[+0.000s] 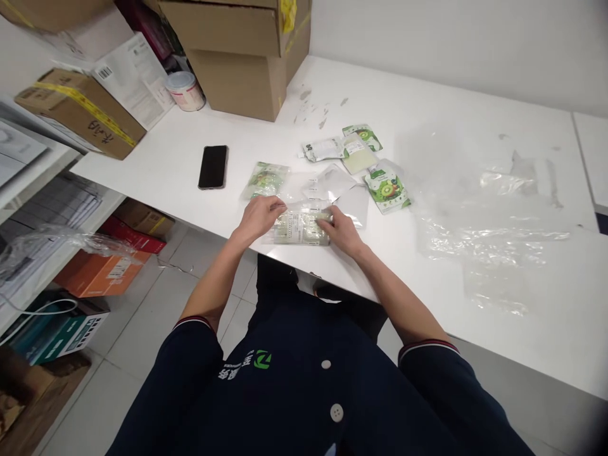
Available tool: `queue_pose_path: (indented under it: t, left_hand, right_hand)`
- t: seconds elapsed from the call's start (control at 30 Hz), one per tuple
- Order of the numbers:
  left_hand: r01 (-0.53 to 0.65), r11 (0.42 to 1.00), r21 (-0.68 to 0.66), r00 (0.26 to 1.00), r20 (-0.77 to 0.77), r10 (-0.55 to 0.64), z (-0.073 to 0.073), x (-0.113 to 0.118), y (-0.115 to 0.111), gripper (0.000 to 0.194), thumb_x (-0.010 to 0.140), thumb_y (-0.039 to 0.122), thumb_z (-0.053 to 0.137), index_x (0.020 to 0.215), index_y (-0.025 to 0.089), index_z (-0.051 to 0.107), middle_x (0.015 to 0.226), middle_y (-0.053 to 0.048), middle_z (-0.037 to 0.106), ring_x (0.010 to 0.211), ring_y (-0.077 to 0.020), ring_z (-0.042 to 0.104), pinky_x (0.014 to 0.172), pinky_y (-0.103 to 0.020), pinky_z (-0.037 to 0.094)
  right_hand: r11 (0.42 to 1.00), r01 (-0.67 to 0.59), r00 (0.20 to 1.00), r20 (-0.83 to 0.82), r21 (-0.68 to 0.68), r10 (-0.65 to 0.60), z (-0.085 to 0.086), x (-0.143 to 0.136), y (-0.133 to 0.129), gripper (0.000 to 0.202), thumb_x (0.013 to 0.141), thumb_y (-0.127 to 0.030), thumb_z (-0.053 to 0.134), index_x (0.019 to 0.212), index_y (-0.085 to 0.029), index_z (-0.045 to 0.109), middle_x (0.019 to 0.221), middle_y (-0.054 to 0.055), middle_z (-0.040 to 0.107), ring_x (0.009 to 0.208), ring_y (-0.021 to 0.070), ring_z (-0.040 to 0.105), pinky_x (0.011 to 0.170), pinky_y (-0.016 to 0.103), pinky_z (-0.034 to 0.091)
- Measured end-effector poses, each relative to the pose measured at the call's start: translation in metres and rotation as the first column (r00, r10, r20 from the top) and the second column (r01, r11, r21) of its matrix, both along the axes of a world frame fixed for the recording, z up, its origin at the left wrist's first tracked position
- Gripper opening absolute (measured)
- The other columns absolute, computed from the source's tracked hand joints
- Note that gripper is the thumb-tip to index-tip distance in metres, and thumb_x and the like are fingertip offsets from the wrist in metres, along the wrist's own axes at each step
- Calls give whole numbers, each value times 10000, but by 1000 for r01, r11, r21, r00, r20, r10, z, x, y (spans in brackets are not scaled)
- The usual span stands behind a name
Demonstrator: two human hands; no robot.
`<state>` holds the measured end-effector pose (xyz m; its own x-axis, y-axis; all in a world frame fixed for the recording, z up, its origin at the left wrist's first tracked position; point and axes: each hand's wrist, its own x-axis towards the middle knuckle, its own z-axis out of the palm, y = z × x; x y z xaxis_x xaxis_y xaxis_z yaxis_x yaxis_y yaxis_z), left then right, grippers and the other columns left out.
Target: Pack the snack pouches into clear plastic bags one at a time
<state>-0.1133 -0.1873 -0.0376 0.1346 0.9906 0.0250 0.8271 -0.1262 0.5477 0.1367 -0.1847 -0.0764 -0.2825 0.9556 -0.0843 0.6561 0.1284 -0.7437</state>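
A clear plastic bag with a pale green, labelled pouch (297,229) inside lies at the table's front edge. My left hand (259,217) pinches the bag's upper left edge between thumb and fingers. On its right end, my right hand (342,230) is closed with thumb and fingertips on the plastic. Just beyond my left hand lies a green kiwi-printed pouch (266,180). Behind the bag are clear plastic sleeves (327,183). Farther back sit a white pouch with a spout (323,149), a pale green pouch (357,154) and two kiwi-printed pouches, one nearer (387,189), one farther (369,134).
A black phone (213,167) lies on the white table (380,247) to the left. Crumpled clear plastic bags (494,221) spread over the right side. Cardboard boxes (237,82) and a lidded tub (185,92) stand at the back left. Shelves with boxes (104,269) are lower left.
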Motion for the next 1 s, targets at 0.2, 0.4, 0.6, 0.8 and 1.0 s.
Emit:
queue_pose_path:
  t: [0.2, 0.4, 0.6, 0.8, 1.0]
  left_hand:
    - [-34, 958, 285, 956, -272, 115, -25, 10, -2, 272, 934, 230, 487, 1139, 170, 656, 1130, -151, 647, 1107, -320, 533, 889, -467, 432]
    - [420, 890, 178, 868, -366, -336, -33, 14, -56, 481, 869, 209, 515, 1348, 166, 523, 1395, -166, 509, 1312, -329, 454, 1072, -500, 388]
    - [348, 935, 61, 835, -474, -280, -41, 25, -46, 673, 797, -12, 420, 1454, 134, 419, 1520, -213, 394, 1436, -400, 327, 1127, -590, 300]
    - [421, 907, -12, 844, -362, -397, -11, 11, -66, 539, 873, 81, 374, 1377, 225, 498, 1348, -132, 592, 1201, -293, 585, 981, -446, 458]
    - [412, 880, -238, 885, -126, -448, 29, -10, -49, 403, 944, 314, 397, 1310, 258, 555, 1004, -51, 703, 829, -207, 644, 760, -328, 490]
  right_hand:
    - [999, 36, 974, 224, 14, -38, -6, -20, 3, 511, 910, -395, 486, 1360, -161, 421, 935, 128, 672, 808, 302, 630, 696, 423, 494]
    - [921, -21, 943, 314, 388, -110, -13, -29, -7, 406, 932, -275, 461, 1316, -177, 551, 1326, 210, 502, 1137, 369, 500, 873, 536, 467]
    - [902, -325, 924, 300, 284, 238, -18, -8, 6, 439, 1002, -404, 381, 1269, -145, 614, 1327, 164, 581, 1241, 314, 480, 1059, 522, 399]
    - [802, -559, 827, 210, 210, 522, -9, 24, -33, 594, 911, -439, 563, 1436, -185, 451, 1421, 160, 535, 1313, 303, 486, 1063, 522, 418]
    - [969, -246, 965, 93, 12, 244, -6, 15, -45, 310, 985, -401, 375, 1005, -205, 615, 890, 83, 703, 822, 247, 665, 747, 386, 518]
